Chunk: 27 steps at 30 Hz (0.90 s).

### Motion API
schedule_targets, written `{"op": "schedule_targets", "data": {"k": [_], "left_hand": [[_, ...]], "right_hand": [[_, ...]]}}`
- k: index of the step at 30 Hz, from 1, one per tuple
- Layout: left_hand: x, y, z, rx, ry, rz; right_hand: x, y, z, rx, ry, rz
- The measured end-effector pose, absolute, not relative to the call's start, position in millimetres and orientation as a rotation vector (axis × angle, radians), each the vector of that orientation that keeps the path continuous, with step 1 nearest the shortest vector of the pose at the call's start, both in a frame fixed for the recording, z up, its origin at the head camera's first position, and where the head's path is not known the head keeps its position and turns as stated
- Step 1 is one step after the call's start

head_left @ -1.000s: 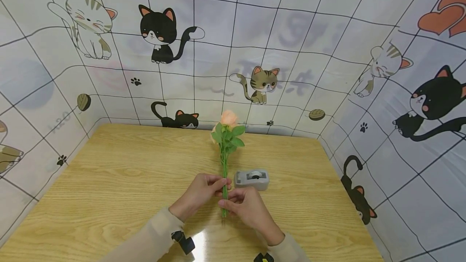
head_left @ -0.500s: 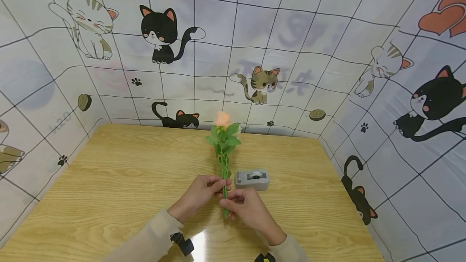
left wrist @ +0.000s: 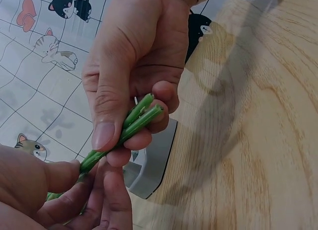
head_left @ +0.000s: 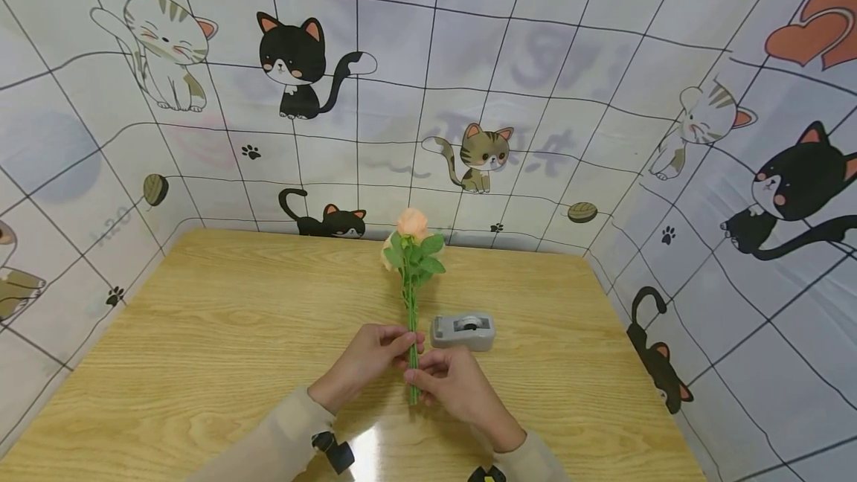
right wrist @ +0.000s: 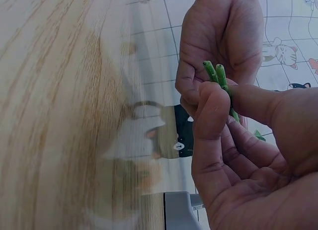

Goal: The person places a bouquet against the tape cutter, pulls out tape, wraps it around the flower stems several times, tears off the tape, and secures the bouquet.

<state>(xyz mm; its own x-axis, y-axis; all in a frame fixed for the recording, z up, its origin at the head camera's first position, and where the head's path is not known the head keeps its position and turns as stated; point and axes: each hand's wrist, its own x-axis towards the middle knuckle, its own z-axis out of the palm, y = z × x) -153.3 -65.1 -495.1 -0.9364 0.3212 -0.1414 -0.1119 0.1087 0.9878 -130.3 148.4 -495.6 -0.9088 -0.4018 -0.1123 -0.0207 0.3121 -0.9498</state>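
Observation:
Two peach roses [head_left: 412, 223] with green leaves stand above the table, their stems bundled together and pointing toward me. My left hand [head_left: 370, 357] pinches the stems between thumb and fingers partway down. Just below it, my right hand [head_left: 457, 385] pinches the same stems near their lower ends. In the left wrist view, two cut stem ends [left wrist: 144, 115] stick out side by side past the right thumb. The stem ends [right wrist: 214, 72] also show in the right wrist view, slightly spread apart. One bloom is partly hidden behind the front one and the leaves.
A grey tape dispenser [head_left: 463, 331] sits on the wooden table [head_left: 268, 303], close to the right of the stems. Cat-printed cloth [head_left: 388, 36] surrounds the table at the back and both sides.
The roses have turned about their stems: the rear bloom shows on the left, then a pale one on the right, now the left again. Both hands stay nearly in place, still gripping.

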Motion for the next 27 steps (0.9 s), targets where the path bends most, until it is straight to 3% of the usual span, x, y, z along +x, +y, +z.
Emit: {"op": "schedule_targets", "data": {"k": [27], "left_hand": [[-152.3,-79.4,-494.1,0.25,2.164,1.799]], "right_hand": [[-128.8,158.0,-487.6,-0.439,2.525,-1.471]]}}
